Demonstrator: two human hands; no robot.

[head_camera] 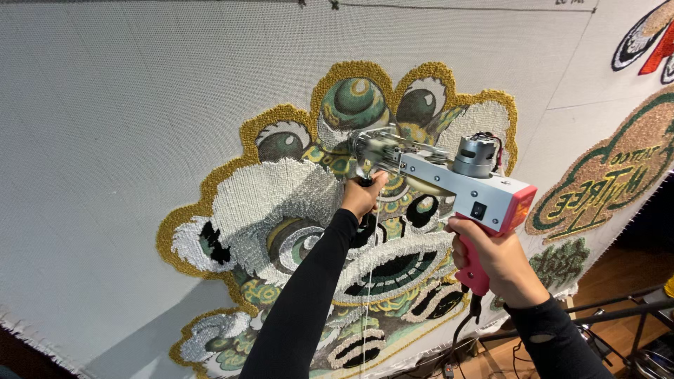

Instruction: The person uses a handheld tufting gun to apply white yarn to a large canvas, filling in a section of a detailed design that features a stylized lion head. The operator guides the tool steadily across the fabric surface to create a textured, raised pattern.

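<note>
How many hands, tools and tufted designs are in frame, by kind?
Hands: 2, left hand and right hand
Tufting gun: 1
Tufted designs on the cloth: 4, lion head, green cloud badge, small green patch, red-and-black corner piece
Total: 7

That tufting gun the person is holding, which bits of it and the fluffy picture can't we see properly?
Head view only:
- Tufting gun: its front tip is blurred, so the needle cannot be made out.
- Front grip: covered by the left hand.
- Pink handle: mostly wrapped by the right hand.
- Tufted lion face: its middle is hidden behind both black sleeves, and the bottom edge cuts it off.
- Yarn strand: too thin to follow.
</note>
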